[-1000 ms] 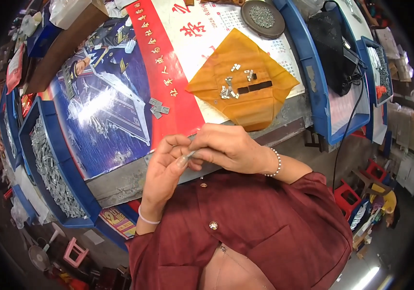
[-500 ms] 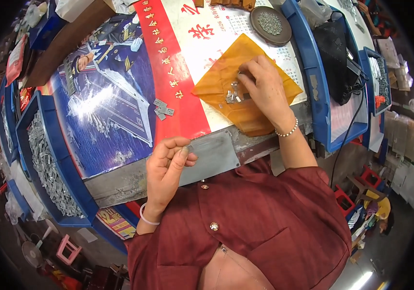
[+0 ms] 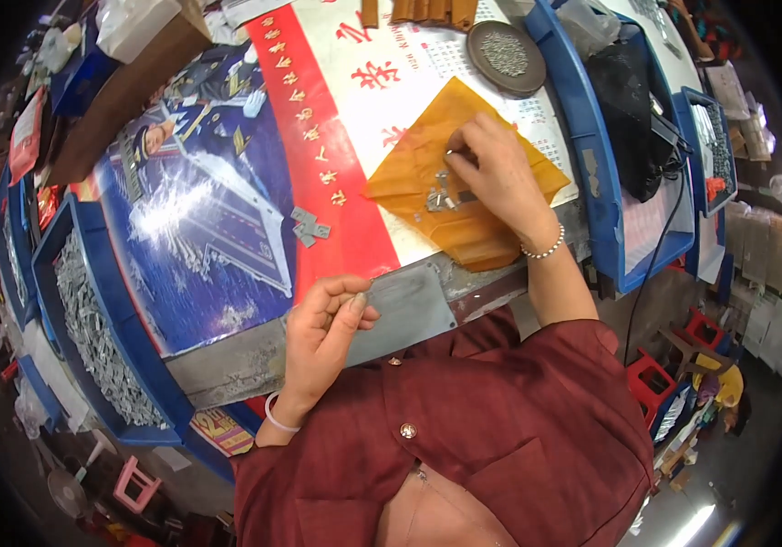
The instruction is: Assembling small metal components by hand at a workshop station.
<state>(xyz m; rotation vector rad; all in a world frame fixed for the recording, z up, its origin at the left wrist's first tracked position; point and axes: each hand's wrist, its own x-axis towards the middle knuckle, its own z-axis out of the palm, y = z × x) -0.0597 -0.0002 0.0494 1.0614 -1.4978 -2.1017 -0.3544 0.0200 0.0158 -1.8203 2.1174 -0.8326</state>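
My right hand (image 3: 498, 173) is over an amber-orange sheet (image 3: 427, 137), its thumb and forefinger pinched on a small metal piece (image 3: 449, 152) that barely shows. Beneath its fingertips a loose cluster of small shiny metal pieces (image 3: 440, 197) lies on the sheet. My left hand (image 3: 325, 328) hovers at the table edge above a grey metal plate (image 3: 411, 301). Its thumb presses against the curled fingers; whatever is between them is too small to make out. Beyond it, several flat grey metal parts (image 3: 309, 228) rest on the poster (image 3: 347, 196).
A round brown dish (image 3: 533, 80) of tiny metal parts stands far right. To the left is a blue bin (image 3: 124, 351) full of grey metal pieces; to the right, a blue tray (image 3: 599, 196) holds a black bag (image 3: 630, 118). Brown blocks (image 3: 435, 11) lie at the far edge.
Both hands keep nearly the same pose and place. The right fingers have shifted slightly over the sheet, and the whole view has moved a little.
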